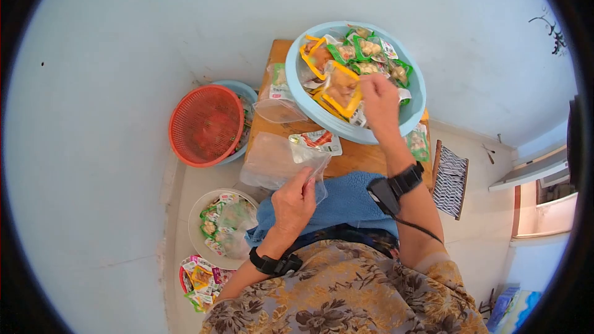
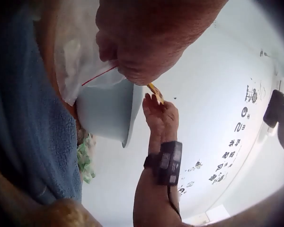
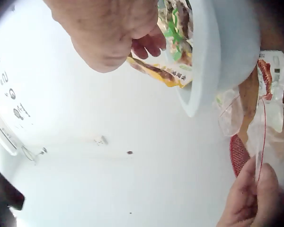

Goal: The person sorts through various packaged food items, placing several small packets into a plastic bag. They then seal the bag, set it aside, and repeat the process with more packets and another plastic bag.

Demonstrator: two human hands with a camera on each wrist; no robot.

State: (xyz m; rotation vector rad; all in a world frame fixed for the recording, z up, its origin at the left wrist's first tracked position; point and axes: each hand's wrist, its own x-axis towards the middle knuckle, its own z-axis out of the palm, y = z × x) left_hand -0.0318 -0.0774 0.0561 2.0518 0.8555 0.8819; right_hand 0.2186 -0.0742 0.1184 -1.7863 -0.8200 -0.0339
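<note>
My right hand (image 1: 380, 100) pinches the edge of a yellow-bordered snack packet (image 1: 342, 88) over the light blue basin (image 1: 296, 89). In the right wrist view that packet (image 3: 161, 73) hangs from the fingertips, close to the basin's rim. More small packets with green and yellow borders (image 1: 369, 48) fill the basin. My left hand (image 1: 294, 203) pinches the mouth of a clear zip bag (image 1: 272, 159), which lies across the table's near edge. The bag's red zip line shows in both wrist views. A white packet with a red picture (image 1: 318, 141) lies just beyond the bag.
Another clear bag (image 1: 279, 110) lies on the wooden table (image 1: 281, 49) left of the basin. A red basket (image 1: 206, 127) rests on a blue basin at the left. A pale bowl of packets (image 1: 193, 226) and a smaller container of packets (image 1: 201, 275) stand lower left. A folding stool (image 1: 451, 182) stands right.
</note>
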